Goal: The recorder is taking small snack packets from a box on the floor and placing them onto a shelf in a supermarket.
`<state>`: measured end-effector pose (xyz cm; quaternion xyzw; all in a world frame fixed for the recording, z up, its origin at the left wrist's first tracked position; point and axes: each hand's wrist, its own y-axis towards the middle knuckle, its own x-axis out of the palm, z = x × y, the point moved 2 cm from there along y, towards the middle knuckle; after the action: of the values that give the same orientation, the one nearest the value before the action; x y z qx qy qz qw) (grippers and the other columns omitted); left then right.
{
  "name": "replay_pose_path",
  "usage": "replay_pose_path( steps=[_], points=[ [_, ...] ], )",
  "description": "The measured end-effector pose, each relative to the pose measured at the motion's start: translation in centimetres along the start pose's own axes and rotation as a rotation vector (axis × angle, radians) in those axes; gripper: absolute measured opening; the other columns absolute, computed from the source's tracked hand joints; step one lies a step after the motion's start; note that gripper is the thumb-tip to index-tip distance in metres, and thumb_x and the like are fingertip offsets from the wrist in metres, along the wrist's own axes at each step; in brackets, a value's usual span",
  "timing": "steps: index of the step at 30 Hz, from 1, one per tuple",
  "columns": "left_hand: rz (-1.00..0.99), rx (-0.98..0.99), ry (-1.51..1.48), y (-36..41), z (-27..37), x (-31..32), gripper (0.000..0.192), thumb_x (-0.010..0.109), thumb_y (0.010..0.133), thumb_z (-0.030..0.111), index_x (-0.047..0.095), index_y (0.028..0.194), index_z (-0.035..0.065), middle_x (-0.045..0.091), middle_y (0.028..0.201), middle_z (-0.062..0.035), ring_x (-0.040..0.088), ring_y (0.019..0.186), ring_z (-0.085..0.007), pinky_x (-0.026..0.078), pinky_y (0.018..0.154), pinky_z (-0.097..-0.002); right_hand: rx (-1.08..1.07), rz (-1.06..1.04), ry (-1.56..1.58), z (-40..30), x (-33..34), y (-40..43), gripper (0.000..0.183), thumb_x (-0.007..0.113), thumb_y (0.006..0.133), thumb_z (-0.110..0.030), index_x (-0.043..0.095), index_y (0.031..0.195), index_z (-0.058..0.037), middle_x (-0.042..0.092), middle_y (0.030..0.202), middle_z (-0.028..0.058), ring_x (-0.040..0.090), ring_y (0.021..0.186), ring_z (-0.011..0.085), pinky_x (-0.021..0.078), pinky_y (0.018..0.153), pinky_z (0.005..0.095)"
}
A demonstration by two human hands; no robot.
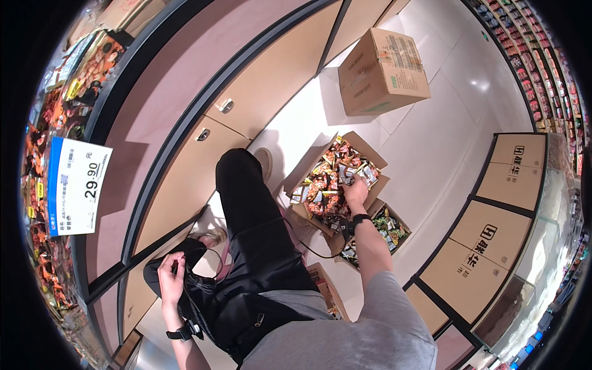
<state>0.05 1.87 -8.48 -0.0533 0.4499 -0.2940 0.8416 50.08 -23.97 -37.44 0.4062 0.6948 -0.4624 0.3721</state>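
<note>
My right hand (357, 192) reaches into an open cardboard box (379, 187) full of small printed snack packets (323, 178). Its fingers touch a silvery packet (348, 173) near the box's right side; whether they grip it cannot be told. My left hand (172, 275) is raised beside my bent knee, its fingers curled close together, with a bundle of black cable (201, 282) just to its right. Whether it holds anything is unclear. A smaller open box with green packets (391, 229) stands partly behind my right forearm.
A large taped carton (384, 74) stands on the tiled floor ahead. Beige cabinets with locks (185, 185) run along the left, below packets and a price card (78, 187). More cabinets (481, 249) line the right. Another open box (328, 291) is beside my hip. A thin cable crosses near the boxes.
</note>
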Motion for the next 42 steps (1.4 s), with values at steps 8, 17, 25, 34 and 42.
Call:
replay_pose_path(
  steps=[8, 17, 25, 34, 42],
  points=[
    [0.059, 0.087, -0.016, 0.1, 1.6, -1.1, 0.015, 0.064, 0.092, 0.003, 0.067, 0.106, -0.0037, 0.068, 0.094, -0.0120, 0.065, 0.087, -0.0175, 0.051, 0.082, -0.0289, -0.259, 0.247, 0.356, 0.5, -7.0, -2.4, 0.047, 0.087, 0.069, -0.017, 0.066, 0.107, 0.0006, 0.064, 0.117, 0.0152, 0.061, 0.111, 0.0338, 0.0483, 0.097, 0.0392],
    [-0.422, 0.165, -0.848, 0.7, 14.6, -1.8, 0.049, 0.049, 0.105, 0.029, 0.043, 0.145, 0.0025, 0.056, 0.136, -0.0146, 0.055, 0.123, -0.0220, 0.049, 0.097, -0.0349, -0.990, 0.059, 0.768, -19.0, -24.1, -19.9, 0.033, 0.085, 0.068, -0.007, 0.066, 0.094, -0.0002, 0.063, 0.106, 0.0099, 0.062, 0.099, 0.0266, 0.0496, 0.090, 0.0396],
    [-0.768, -0.023, -1.441, -3.6, 18.6, -2.5, 0.079, 0.067, 0.094, 0.020, 0.020, 0.158, 0.0149, 0.044, 0.147, -0.0117, 0.049, 0.131, -0.0230, 0.046, 0.103, -0.0364, -1.763, 0.123, 0.574, -27.1, -25.5, -30.4, 0.032, 0.082, 0.071, -0.013, 0.073, 0.101, -0.0068, 0.065, 0.114, 0.0125, 0.065, 0.100, 0.0274, 0.0551, 0.079, 0.0353],
    [-0.515, 0.193, -1.467, -5.7, 12.6, -2.9, 0.080, 0.073, 0.091, 0.012, 0.027, 0.156, 0.0154, 0.049, 0.141, -0.0052, 0.047, 0.130, -0.0163, 0.040, 0.107, -0.0340, -1.945, -0.311, 0.588, -30.4, -25.4, -34.3, 0.036, 0.077, 0.076, -0.005, 0.068, 0.111, -0.0043, 0.063, 0.124, 0.0183, 0.062, 0.117, 0.0340, 0.0527, 0.098, 0.0426],
    [-0.397, 0.148, -1.454, -6.4, 8.1, -1.7, 0.045, 0.070, 0.094, 0.011, 0.047, 0.132, 0.0144, 0.057, 0.115, 0.0011, 0.056, 0.107, -0.0093, 0.047, 0.091, -0.0264, -1.908, -0.377, 0.474, -30.6, -25.2, -36.4, 0.025, 0.072, 0.079, 0.003, 0.071, 0.104, 0.0002, 0.066, 0.126, 0.0163, 0.065, 0.117, 0.0334, 0.0568, 0.094, 0.0385]
  ],
)
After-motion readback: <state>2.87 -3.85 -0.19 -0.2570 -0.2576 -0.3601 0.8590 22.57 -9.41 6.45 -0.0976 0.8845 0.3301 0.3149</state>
